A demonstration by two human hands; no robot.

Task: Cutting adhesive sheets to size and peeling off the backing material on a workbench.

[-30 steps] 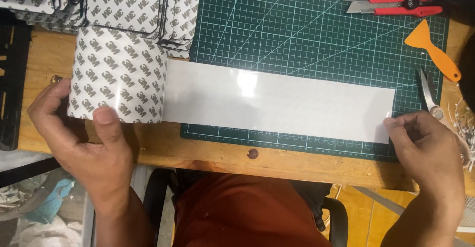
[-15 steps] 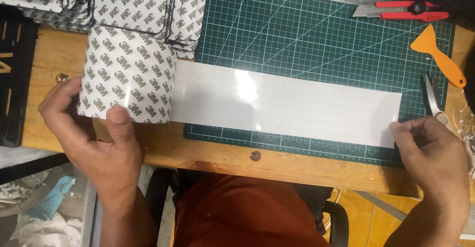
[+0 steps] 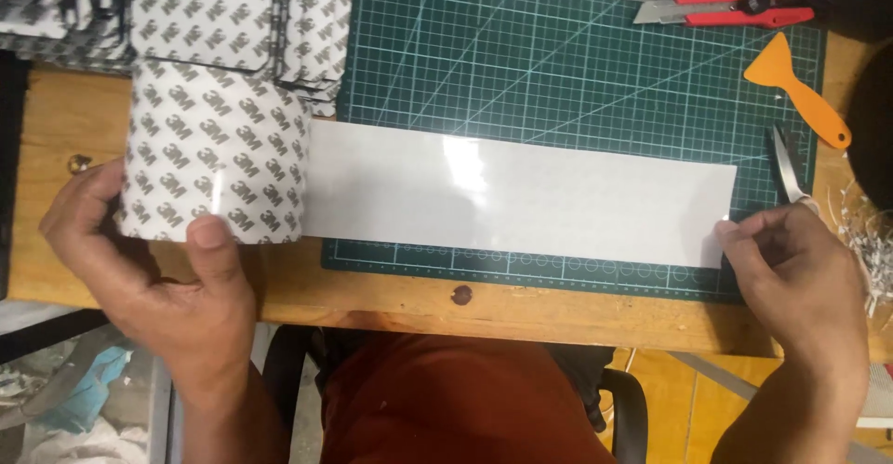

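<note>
Gripping roll (image 3: 216, 162) at left: left hand (image 3: 153, 273) | right hand (image 3: 800, 273) pinching unrolled white strip (image 3: 521, 194) end, near right | green cutting mat (image 3: 577, 64) beneath

Bare left hand (image 3: 158, 287), right hand (image 3: 800, 278); rust-red shirt.

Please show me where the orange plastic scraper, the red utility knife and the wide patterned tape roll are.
orange plastic scraper (image 3: 779, 72): head view, on its flat blade.
red utility knife (image 3: 735, 6): head view, on the middle of its red body.
wide patterned tape roll (image 3: 214, 162): head view, on its printed outer face.
</note>
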